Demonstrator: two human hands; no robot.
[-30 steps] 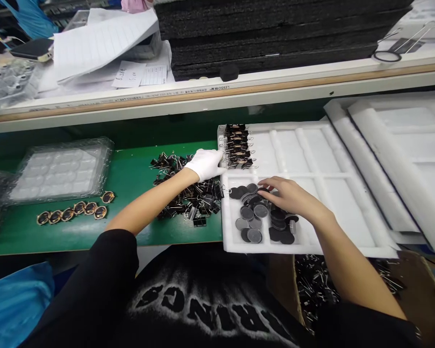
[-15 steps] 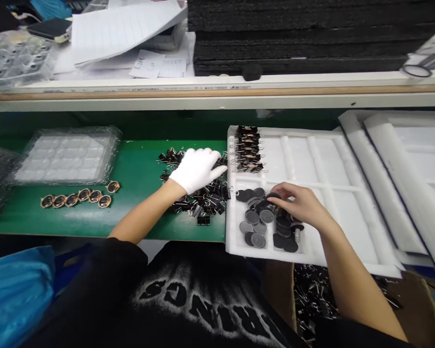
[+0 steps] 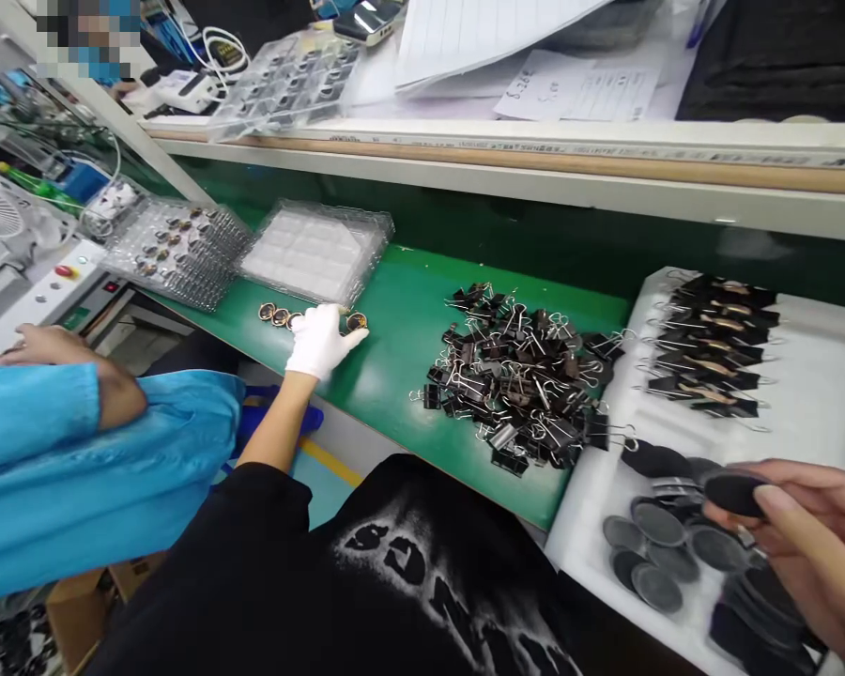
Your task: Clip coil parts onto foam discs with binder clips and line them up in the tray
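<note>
My left hand (image 3: 320, 340), in a white glove, reaches over a row of gold-rimmed round pieces (image 3: 268, 312) on the green bench. Its thumb and fingers are apart at the rightmost gold-rimmed piece (image 3: 356, 322), and the glove hides part of the row. Between thumb and fingers, my bare right hand (image 3: 817, 526) pinches a flat black disc (image 3: 733, 494). Beneath it, more black and grey discs (image 3: 658, 522) lie heaped in a compartment of the white foam tray (image 3: 584, 512). Black binder clips (image 3: 718, 343) stand in a column in the tray's upper compartment, gripping tan-edged pieces.
A pile of loose binder clips (image 3: 521, 376) covers the bench beside the tray. Clear plastic trays (image 3: 316, 249) are stacked behind the row, with filled trays (image 3: 176, 249) farther left. A shelf edge (image 3: 507, 169) crosses above. A person in a blue top (image 3: 147, 460) sits at left.
My view has turned left. My left hand has gone from the binder clip pile to the gold-rimmed pieces. My right hand has lifted a black disc from the heap.
</note>
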